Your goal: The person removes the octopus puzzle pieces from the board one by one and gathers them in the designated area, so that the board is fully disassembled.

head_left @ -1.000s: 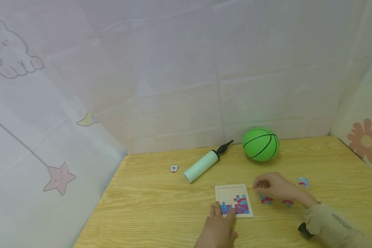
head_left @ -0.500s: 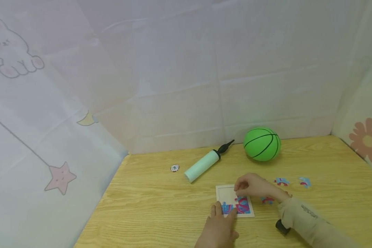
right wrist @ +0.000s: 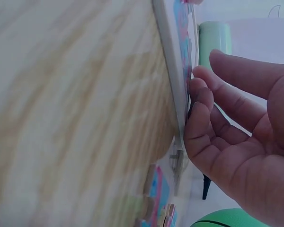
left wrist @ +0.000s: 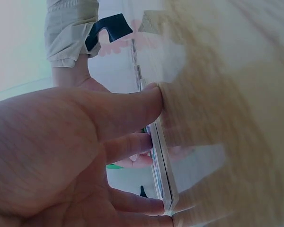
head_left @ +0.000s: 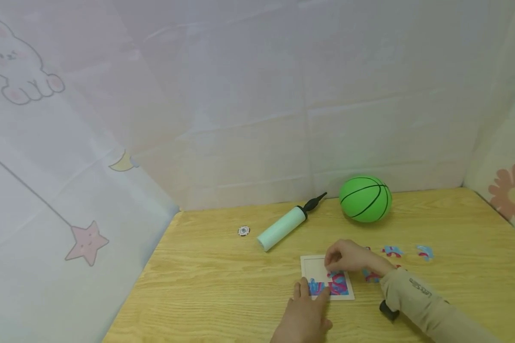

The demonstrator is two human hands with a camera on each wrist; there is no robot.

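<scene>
A white puzzle frame (head_left: 307,267) lies flat on the table, with blue and pink jigsaw pieces (head_left: 338,284) along its lower and right parts. My left hand (head_left: 302,312) rests its spread fingers on the frame's near-left edge; in the left wrist view, the thumb (left wrist: 132,109) lies at the near side. Over the frame's upper right, my right hand (head_left: 347,256) has its fingers curled down to the board. At those fingertips the right wrist view shows the thin dark edge of a puzzle piece (right wrist: 191,108), mostly hidden by the fingers.
Several loose puzzle pieces (head_left: 392,251) lie to the right, some partly behind the right wrist. Behind the frame are a mint-green hand pump (head_left: 283,229) with a black nozzle, a green ball (head_left: 366,199) and a poker chip (head_left: 243,231). A cloth backdrop borders the table (head_left: 197,276).
My right hand has moved left from beside the loose pieces to the frame's upper right, then stayed there. The left hand keeps its place on the frame.
</scene>
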